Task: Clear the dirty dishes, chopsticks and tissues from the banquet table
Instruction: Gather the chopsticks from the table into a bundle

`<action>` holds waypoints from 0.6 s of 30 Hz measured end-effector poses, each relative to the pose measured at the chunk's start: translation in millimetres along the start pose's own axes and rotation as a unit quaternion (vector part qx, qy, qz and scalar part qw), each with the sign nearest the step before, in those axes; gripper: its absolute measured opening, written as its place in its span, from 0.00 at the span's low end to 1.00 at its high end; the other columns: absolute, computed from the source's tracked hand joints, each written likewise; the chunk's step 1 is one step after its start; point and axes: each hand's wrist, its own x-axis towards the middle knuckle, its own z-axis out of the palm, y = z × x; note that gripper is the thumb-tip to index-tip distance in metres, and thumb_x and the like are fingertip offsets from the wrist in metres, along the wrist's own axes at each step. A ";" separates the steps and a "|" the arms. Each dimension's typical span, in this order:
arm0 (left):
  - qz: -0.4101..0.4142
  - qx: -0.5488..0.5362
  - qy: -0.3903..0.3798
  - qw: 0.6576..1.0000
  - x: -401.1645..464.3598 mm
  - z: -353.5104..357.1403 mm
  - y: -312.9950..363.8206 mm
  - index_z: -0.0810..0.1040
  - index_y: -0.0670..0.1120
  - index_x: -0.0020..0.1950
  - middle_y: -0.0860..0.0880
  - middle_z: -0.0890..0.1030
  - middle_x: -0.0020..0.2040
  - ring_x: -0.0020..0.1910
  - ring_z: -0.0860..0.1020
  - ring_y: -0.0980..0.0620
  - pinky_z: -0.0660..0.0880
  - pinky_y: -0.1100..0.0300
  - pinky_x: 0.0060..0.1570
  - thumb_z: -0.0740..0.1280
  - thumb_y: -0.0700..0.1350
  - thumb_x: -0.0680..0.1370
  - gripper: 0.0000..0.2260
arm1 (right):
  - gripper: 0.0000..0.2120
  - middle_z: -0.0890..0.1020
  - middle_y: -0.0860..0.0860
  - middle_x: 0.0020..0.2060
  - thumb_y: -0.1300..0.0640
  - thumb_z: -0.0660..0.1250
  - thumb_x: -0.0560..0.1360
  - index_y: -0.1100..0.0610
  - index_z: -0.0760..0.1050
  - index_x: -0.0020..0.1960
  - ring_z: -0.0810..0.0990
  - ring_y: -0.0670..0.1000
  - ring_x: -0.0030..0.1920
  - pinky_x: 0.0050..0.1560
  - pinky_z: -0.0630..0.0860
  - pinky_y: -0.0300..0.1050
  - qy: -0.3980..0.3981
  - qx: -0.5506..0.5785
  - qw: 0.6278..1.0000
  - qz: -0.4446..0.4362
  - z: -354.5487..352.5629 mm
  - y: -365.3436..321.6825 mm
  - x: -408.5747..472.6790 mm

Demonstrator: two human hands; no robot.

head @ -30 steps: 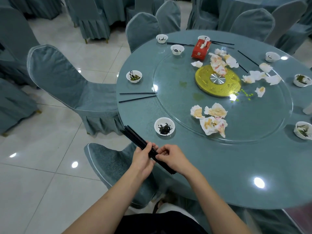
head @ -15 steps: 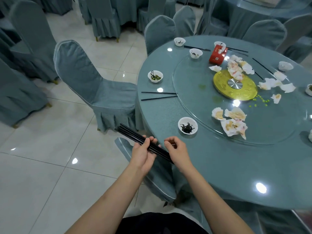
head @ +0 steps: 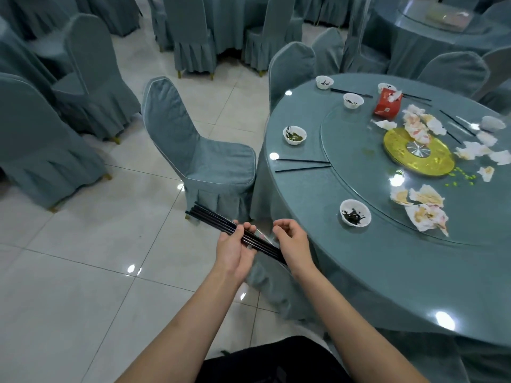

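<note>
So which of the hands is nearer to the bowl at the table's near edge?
The right. The right hand is at the table's edge, just left of and below the bowl. The left hand holds the chopsticks farther left, over the floor.

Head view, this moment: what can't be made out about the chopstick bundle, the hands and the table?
- Chopstick bundle: exact count unclear; the sticks overlap and the left hand covers the middle.
- Its near end: hidden behind the right hand, so that hand's grip is unclear.
- Table: far right side cut off by the frame edge.
- Far bowl: contents too small to tell.
</note>
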 end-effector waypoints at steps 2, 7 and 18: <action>0.003 -0.008 -0.001 1.000 4.1 -3.1 12.0 0.67 0.46 0.59 0.44 0.77 0.47 0.47 0.79 0.49 0.73 0.37 0.67 0.58 0.36 0.86 0.06 | 0.06 0.83 0.50 0.43 0.61 0.68 0.78 0.53 0.80 0.52 0.80 0.46 0.44 0.53 0.78 0.45 -0.008 -0.005 1.000 -0.002 13.5 -7.7 4.3; 0.003 -0.039 0.014 0.999 21.1 -4.9 48.9 0.68 0.46 0.56 0.44 0.77 0.46 0.47 0.78 0.47 0.75 0.41 0.60 0.57 0.36 0.86 0.06 | 0.06 0.83 0.51 0.45 0.61 0.67 0.79 0.52 0.80 0.53 0.80 0.47 0.44 0.52 0.78 0.44 -0.007 -0.006 1.000 -0.002 47.7 -22.9 30.3; 0.037 -0.022 0.038 0.998 129.9 15.1 153.3 0.69 0.47 0.53 0.46 0.78 0.43 0.44 0.79 0.49 0.75 0.41 0.63 0.57 0.36 0.86 0.07 | 0.06 0.84 0.51 0.45 0.61 0.67 0.78 0.52 0.80 0.51 0.80 0.48 0.45 0.54 0.78 0.50 -0.021 0.024 0.999 0.009 151.6 -54.3 152.6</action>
